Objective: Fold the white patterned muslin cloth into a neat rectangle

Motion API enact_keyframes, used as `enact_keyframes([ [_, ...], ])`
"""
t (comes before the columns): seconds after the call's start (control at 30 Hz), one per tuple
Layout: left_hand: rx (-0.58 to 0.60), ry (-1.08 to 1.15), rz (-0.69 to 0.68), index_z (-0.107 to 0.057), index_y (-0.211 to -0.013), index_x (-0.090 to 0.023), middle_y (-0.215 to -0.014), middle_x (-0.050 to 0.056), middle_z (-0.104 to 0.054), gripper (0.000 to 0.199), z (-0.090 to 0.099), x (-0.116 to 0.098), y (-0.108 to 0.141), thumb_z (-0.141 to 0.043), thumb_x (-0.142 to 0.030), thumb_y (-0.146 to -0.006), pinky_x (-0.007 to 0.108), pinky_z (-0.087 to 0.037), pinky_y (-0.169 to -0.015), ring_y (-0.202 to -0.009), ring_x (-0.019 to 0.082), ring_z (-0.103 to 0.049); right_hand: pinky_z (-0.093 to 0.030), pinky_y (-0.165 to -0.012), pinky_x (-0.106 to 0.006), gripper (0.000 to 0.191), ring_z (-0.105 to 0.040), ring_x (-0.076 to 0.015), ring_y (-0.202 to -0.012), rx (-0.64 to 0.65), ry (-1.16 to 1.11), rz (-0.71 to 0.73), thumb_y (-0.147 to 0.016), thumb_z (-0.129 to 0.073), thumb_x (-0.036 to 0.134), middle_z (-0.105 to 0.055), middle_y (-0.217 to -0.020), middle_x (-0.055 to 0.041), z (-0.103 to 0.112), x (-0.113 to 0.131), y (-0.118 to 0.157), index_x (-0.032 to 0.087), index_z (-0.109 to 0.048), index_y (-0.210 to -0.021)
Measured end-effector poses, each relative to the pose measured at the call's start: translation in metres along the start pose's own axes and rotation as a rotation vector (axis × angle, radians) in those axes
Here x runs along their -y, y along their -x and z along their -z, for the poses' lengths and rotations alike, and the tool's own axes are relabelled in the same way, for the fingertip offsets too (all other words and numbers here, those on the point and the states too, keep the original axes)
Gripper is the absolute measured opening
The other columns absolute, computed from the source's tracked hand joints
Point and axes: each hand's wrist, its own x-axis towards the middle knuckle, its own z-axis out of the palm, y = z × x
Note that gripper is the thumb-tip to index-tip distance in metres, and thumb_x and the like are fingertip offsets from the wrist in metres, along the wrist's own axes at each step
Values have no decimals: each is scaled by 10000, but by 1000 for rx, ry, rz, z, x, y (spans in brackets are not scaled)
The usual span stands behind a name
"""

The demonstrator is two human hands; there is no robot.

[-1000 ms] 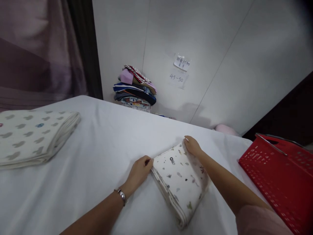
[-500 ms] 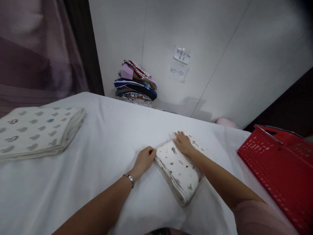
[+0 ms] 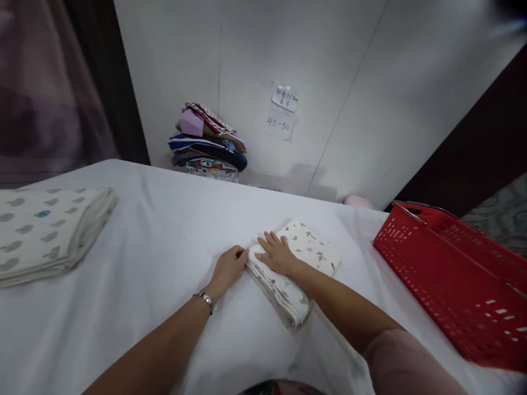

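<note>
White printed cloth, folded, under two hands

Item 1: cotton-looking cloth point(image 3: 309, 244), white, scattered with small plant motifs in grey, green and brown. Lies on the white-covered tabletop point(image 3: 177, 219), directly before the person. One part is folded into a thick, many-layered strip, its rolled end towards the person; another part lies flat and thinner beyond it, to the right.

Item 2: left hand point(image 3: 228, 269), bare, at the strip's far left corner. Grip: thumb and fingers pressed together, pinching the cloth's edge. Silver-coloured wristband point(image 3: 206, 300) on the wrist.

Item 3: right hand point(image 3: 278, 255), bare, laid palm down on top of the strip, just beside the left. Grip: fingers spread, pressing rather than pinching. Pink sleeve point(image 3: 405, 356) on the upper arm.

Item 4: second folded cloth point(image 3: 45, 230), off-white with grey rounded motifs and one blue; flat at the left of the tabletop, well apart from the hands, cut off by the edge of view.

Item 5: red plastic basket point(image 3: 436, 285), perforated, metal handles; at the right of the tabletop.

Item 6: stack of folded textiles point(image 3: 208, 145), several colours, beyond the far edge, by the pale wall point(image 3: 325, 49).

Item 7: two handwritten paper notes point(image 3: 280, 125) on that wall, the lower reading "45-50".
</note>
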Motion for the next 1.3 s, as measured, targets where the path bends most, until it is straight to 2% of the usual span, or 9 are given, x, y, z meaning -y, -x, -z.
enact_keyframes([
  [0.17,13,23,19,-577,-755,-176,-560,-9,-565,293,1,-3,3,-433,-429,-796,199,-389,-418,-500,129,-536,-44,-1063,-542,665,-24,-271,-1375,58,-97,-17,-882,-290,579,-110,-1504,-113,11,12,6,200,-223,-1424],
  [0.27,17,32,23,-569,-737,-175,-581,-1,-577,277,2,-5,4,-438,-412,-798,195,-400,-418,-514,128,-547,-33,-1077,-505,668,15,-240,-1378,1,-152,-13,-888,-259,583,-80,-1509,-100,18,17,25,208,-182,-1435],
  [0.33,15,29,18,-566,-721,-174,-574,1,-578,272,1,-5,4,-442,-402,-800,193,-397,-417,-502,124,-544,-29,-1079,-496,667,16,-229,-1378,-13,-128,-5,-887,-268,581,-76,-1510,-89,14,21,41,218,-168,-1438],
  [0.5,12,29,15,-574,-735,-172,-588,3,-593,271,0,-2,3,-446,-399,-810,191,-393,-416,-486,114,-538,-52,-1076,-501,600,-38,-231,-1378,83,-128,-64,-901,-278,529,-116,-1504,-80,5,28,63,216,-259,-1413],
  [0.67,9,33,12,-579,-745,-165,-587,11,-597,288,-1,1,2,-450,-413,-818,194,-399,-422,-491,118,-546,-68,-1092,-442,534,-78,-190,-1376,-79,-175,-56,-923,-261,451,-177,-1495,-62,7,35,84,213,-293,-1401],
  [0.83,11,45,22,-574,-739,-163,-565,8,-581,267,-1,0,2,-464,-393,-817,193,-410,-426,-502,122,-552,-139,-1084,-457,499,-231,-227,-1340,-73,-155,-11,-906,-341,404,-330,-1437,-79,-10,42,117,197,-369,-1360],
  [1.03,-4,47,22,-583,-756,-165,-603,9,-589,264,-1,-2,6,-472,-395,-821,185,-415,-434,-523,113,-554,-406,-904,-379,360,-535,-235,-1054,-439,-296,-154,-883,-390,406,-620,-1110,-85,-5,34,139,222,-582,-1126],
  [1.17,-7,50,26,-590,-769,-165,-609,7,-587,272,-2,-3,6,-473,-404,-824,186,-420,-439,-519,106,-538,-430,-718,-304,271,-566,-201,-850,-315,-216,-179,-883,-399,374,-629,-847,-53,0,34,150,233,-631,-876],
  [1.3,-10,51,30,-585,-758,-163,-596,-1,-572,277,-2,-2,6,-475,-408,-825,179,-413,-439,-508,98,-527,-388,-659,-257,239,-547,-178,-839,-200,-123,-184,-881,-422,359,-594,-846,-34,0,37,155,234,-623,-855],
])
